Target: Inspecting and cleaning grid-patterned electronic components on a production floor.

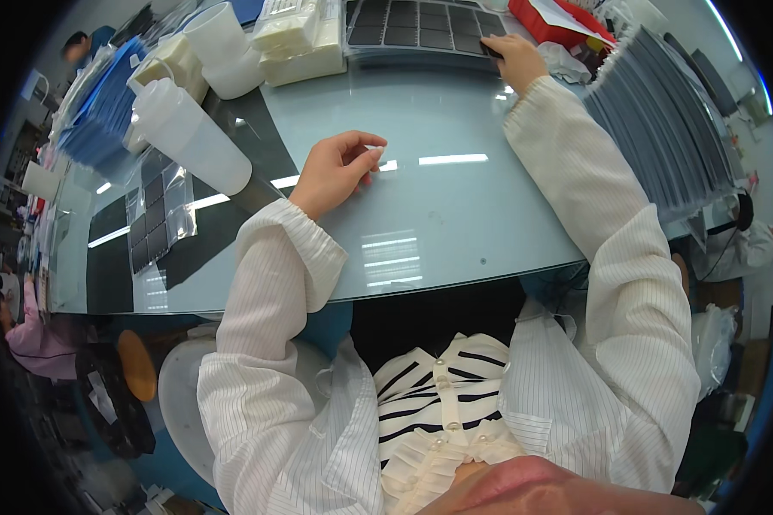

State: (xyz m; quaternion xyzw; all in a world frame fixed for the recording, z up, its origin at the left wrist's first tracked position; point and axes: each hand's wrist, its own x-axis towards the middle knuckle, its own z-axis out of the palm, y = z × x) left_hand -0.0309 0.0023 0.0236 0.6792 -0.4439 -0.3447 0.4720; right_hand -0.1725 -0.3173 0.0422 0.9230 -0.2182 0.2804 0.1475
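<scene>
My right hand (519,63) reaches to the far side of the table, its fingertips closed on a small dark square piece (490,49). That piece is at the right edge of a sheet of dark squares in rows (416,27). Above the middle of the glass tabletop, my left hand (338,174) is loosely curled, thumb and forefinger tips close together. I see nothing between them. A translucent white squeeze bottle (199,137) leans to the left of it. Beyond the bottle lies a clear bag with dark squares (156,219).
Stacked pale packs (301,53) and white cups (223,50) stand at the far left. Blue sheets (103,112) are piled further left. A tall stack of grey trays (657,129) flanks my right arm. A red bin (558,21) sits at the back right. Other people are nearby.
</scene>
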